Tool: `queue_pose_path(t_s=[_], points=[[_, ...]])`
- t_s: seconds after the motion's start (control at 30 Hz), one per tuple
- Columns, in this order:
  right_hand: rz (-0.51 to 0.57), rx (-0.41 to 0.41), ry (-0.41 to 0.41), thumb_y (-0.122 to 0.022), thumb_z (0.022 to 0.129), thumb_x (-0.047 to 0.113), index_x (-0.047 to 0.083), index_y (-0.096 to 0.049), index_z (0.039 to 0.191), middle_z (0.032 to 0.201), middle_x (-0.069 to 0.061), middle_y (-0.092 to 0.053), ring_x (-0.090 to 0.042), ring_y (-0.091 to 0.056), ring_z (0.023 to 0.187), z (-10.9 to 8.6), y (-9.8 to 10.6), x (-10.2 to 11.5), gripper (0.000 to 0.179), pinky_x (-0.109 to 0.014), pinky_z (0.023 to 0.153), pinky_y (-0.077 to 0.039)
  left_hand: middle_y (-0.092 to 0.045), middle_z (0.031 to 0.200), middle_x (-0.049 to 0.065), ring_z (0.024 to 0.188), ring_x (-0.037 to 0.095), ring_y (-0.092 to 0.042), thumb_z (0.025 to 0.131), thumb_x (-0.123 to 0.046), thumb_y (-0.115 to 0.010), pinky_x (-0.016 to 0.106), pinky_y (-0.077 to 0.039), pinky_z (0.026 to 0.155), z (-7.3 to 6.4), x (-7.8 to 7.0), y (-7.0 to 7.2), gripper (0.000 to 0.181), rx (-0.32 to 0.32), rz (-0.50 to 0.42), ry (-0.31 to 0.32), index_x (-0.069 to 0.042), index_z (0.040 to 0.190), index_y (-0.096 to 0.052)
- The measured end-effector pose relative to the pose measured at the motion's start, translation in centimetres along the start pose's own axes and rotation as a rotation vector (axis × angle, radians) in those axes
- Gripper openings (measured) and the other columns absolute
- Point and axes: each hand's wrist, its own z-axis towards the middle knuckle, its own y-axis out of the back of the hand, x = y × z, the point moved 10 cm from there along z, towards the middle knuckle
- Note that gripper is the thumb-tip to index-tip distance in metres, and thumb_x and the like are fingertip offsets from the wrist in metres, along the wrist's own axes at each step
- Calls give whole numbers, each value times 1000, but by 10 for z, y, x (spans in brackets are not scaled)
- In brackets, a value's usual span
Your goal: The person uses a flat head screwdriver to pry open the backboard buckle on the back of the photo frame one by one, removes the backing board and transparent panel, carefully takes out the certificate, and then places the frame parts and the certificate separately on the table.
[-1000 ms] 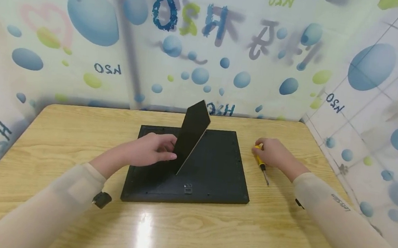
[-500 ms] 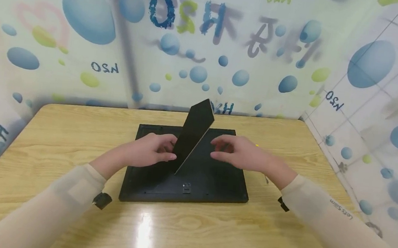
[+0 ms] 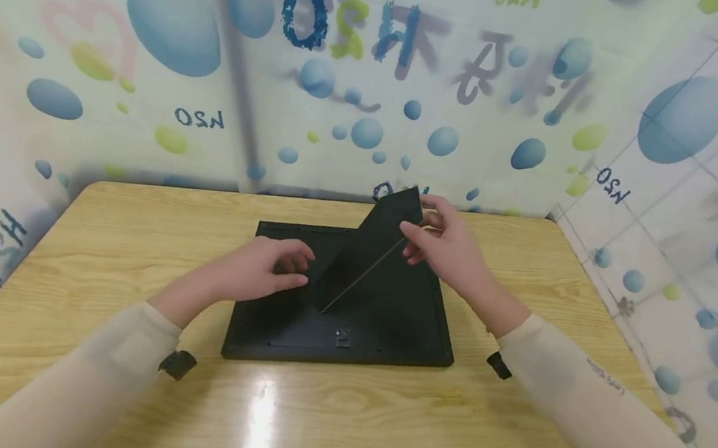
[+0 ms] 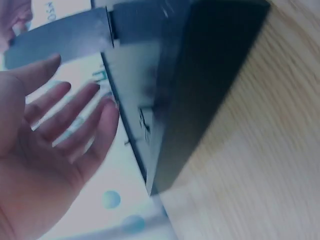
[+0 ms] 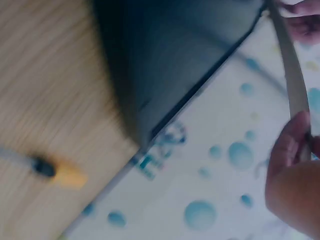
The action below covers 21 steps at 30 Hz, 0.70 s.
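In the head view, a black panel (image 3: 401,325) lies flat at the centre of the frame, on the wooden counter (image 3: 336,421). From it rises a black flap (image 3: 370,244), tilted, its long axis going from the middle of the panel toward the upper right. The right hand (image 3: 446,245) has the upper end of this flap between thumb and fingers. So the right hand is the nearer one: it is in contact, and the flap extends from it down and to the left. The left hand (image 3: 264,268) is at the left of the flap's lower part, just beside it, with a small gap; its fingers are slightly bent and have hold of nothing.

In the left wrist view, the left hand shows its palm at the left of the frame, fingers spread. The flap crosses the upper left, above the thumb, and the right hand appears at its far end in the corner. The panel stands dark in the upper middle.

In the right wrist view, the flap is seen almost edge-on, as a narrow strip along the right side. The right thumb presses on its lower end; the other fingers are mostly cut off. A yellow-handled tool (image 5: 60,172) lies blurred at lower left, on the counter, apart from the panel.
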Motion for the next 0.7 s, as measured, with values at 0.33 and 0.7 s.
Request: queue_pose_path(t_s=[0.33,0.7], points=[[-426,171,-250,-58,109,26,-6,-25,166,158,-30,-45,-39,-65,119,28,1,-81,73,-49,101,-60,-40,161,34,145,59,-42,106,-29,-67,71,-40,117,-13,80,23,56,-72,124,291,0,151,-51],[-434,199,-279,-53,112,41,-1,-27,166,162,-29,-42,-38,-68,121,27,2,-99,74,-45,95,-63,-46,158,35,89,26,-75,108,-23,-64,41,-61,83,-14,109,10,74,-16,-159,388,-1,167,-26]])
